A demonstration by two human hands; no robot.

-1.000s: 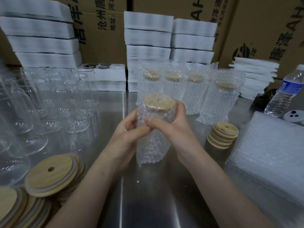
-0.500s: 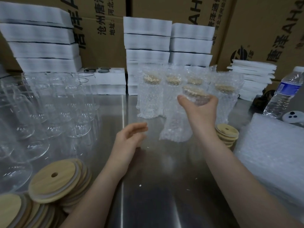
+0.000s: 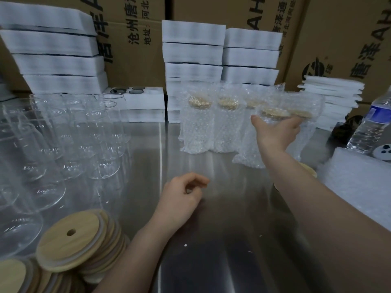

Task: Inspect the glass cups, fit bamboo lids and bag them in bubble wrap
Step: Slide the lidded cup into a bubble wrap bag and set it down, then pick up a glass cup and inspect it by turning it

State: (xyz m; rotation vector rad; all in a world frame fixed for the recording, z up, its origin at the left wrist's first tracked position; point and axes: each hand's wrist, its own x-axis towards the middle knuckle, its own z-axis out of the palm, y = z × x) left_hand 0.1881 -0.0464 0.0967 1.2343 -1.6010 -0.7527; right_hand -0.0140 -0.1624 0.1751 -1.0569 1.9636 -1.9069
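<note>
Site: I read this as a packing station in a warehouse or stockroom. Evidence: printed corrugated cartons [image 3: 338, 39] stand as a wall behind a stainless steel worktop [image 3: 232, 240]. Stacks of white foam slabs [image 3: 192, 34] lean against them. Bare glass cups [image 3: 101, 144] are massed at left, with loose bamboo lids [image 3: 69, 240] piled in front. A row of bubble-wrapped cups [image 3: 196, 127] stands at the back. A pile of bubble-wrap bags [image 3: 355, 180] lies at right.

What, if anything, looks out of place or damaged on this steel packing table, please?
Nothing looks spilled or broken. The only untidy spot is the pile of round bamboo lids at the near left, slumped sideways into a fan. The bubble-wrapped glass cups at the back stand upright; the right hand holds another.
</note>
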